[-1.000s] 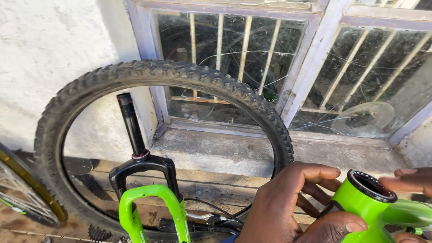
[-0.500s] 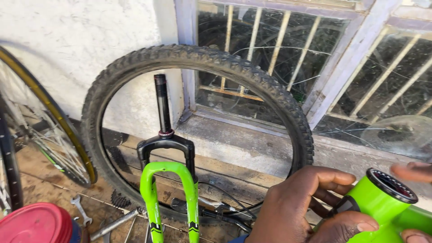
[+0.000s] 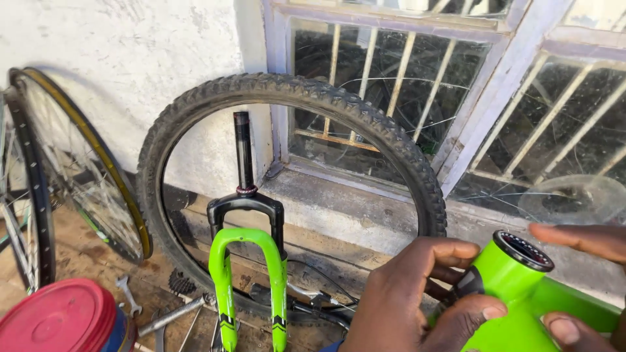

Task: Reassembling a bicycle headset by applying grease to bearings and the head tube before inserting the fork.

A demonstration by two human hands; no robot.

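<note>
White rough wall (image 3: 130, 58), barred window (image 3: 404, 85), dirt floor. View shifted right-down since earlier frame: tyre (image 3: 287, 98) now more central, spoked wheels (image 3: 72, 176) and red lid (image 3: 59, 319) fuller in view. Green frame (image 3: 515, 293) bottom right, head tube with black ring on top. Left hand (image 3: 417, 300) clamped round tube; right hand (image 3: 587, 274) touching it, fingers spread. Green fork (image 3: 251, 287) upright against tyre. Spanner (image 3: 127, 293) on floor.

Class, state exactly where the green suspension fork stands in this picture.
The green suspension fork stands upright at lower centre-left, in front of the knobby tyre leaning on the wall, right of the red lid.
</note>
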